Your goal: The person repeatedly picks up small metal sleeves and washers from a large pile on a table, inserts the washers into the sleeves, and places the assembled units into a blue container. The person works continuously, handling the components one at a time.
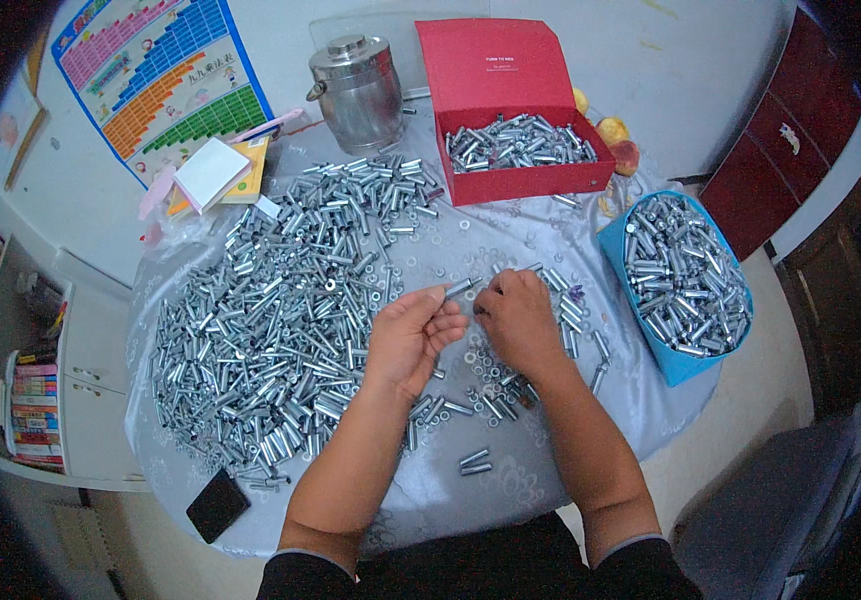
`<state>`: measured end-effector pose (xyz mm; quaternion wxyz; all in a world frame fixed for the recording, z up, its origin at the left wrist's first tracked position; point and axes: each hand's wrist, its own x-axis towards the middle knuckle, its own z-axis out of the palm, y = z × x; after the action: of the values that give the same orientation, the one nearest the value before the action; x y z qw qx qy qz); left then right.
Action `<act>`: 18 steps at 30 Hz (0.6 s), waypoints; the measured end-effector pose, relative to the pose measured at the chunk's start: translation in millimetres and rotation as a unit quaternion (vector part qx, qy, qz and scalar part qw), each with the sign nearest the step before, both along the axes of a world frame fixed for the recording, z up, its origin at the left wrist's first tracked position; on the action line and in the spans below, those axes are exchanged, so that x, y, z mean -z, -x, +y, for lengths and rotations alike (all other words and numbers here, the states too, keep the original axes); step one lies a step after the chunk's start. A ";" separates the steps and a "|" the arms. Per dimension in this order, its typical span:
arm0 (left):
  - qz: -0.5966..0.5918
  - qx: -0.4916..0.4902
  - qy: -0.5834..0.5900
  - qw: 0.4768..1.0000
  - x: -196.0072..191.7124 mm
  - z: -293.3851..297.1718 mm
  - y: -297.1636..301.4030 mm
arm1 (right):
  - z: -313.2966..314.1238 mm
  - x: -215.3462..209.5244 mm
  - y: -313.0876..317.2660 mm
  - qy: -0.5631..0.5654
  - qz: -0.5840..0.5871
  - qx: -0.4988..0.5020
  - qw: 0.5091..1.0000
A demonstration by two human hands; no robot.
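Note:
Between the thumb and fingers of my left hand point(413, 338) is a silver expansion bolt point(463, 287), its threaded end pointing right. Close beside that end, my right hand point(517, 318) is closed with its fingertips pinched together; whatever they hold is hidden. A wide heap of loose metal sleeves and bolts point(261, 320) covers the table to the left of my hands. Small washers point(478, 358) lie scattered below and between the hands. More bolts point(573, 312) rest just right of my right hand, and two short sleeves point(476, 462) sit nearer to me.
An open red box point(526, 187) full of metal bolts stands at the back. To the right, a blue fabric bin point(686, 368) holds more. A steel lidded pot point(359, 100), notebooks point(213, 172) and fruit point(619, 145) are at the back; a black phone point(218, 506) lies front left.

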<state>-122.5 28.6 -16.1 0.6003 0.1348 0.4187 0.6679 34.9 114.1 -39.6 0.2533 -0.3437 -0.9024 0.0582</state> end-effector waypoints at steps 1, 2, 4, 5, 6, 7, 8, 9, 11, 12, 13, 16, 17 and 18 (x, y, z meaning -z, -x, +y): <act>-0.001 0.000 0.000 1.000 -0.2 -0.3 -0.4 | -0.1 1.4 0.0 0.004 0.005 0.007 1.000; -0.001 0.000 -0.001 1.000 -0.3 -0.3 -0.3 | 0.0 2.8 0.5 0.008 0.011 0.014 1.000; 0.002 -0.003 0.002 1.000 -0.2 -0.3 -0.8 | -0.1 1.4 0.7 0.091 0.107 0.037 0.989; 0.005 -0.005 0.005 1.000 0.4 -0.2 -1.8 | -0.2 -1.3 -0.8 0.170 0.194 0.052 0.965; 0.008 -0.008 0.008 1.000 1.1 0.2 -2.4 | 0.2 -4.1 -2.4 0.247 0.278 0.067 0.926; 0.004 -0.002 0.003 1.000 2.7 1.2 -2.2 | 2.0 -7.0 -4.9 0.325 0.338 0.041 0.882; 0.001 0.003 -0.001 1.000 5.2 1.8 -1.8 | 4.0 -9.7 -7.7 0.400 0.393 0.014 0.828; -0.003 0.007 -0.005 1.000 6.5 2.1 -2.0 | 5.2 -11.8 -9.2 0.470 0.443 -0.013 0.763; 0.001 0.005 0.001 1.000 2.7 1.3 -5.4 | 2.7 -13.0 -7.0 0.476 0.466 -0.036 0.745; 0.003 0.005 0.005 1.000 1.6 1.1 -6.8 | 1.0 -13.3 -5.6 0.479 0.478 -0.047 0.735; -0.001 0.008 0.001 1.000 2.6 0.8 -6.9 | -1.2 -15.5 -4.8 0.477 0.468 -0.040 0.743; -0.004 0.017 -0.007 1.000 4.2 -0.7 -6.4 | -5.2 -20.7 -3.9 0.479 0.451 -0.023 0.753; -0.001 0.021 -0.008 1.000 4.4 -0.6 -6.2 | -5.2 -20.4 -3.8 0.481 0.454 -0.020 0.750; 0.001 0.025 -0.009 1.000 4.4 -0.5 -6.2 | -5.1 -19.9 -3.8 0.484 0.456 -0.017 0.747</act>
<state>-116.4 28.1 -20.5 0.6151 0.1515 0.4103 0.6560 38.7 109.0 -19.7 0.4334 -0.3375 -0.5360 0.6410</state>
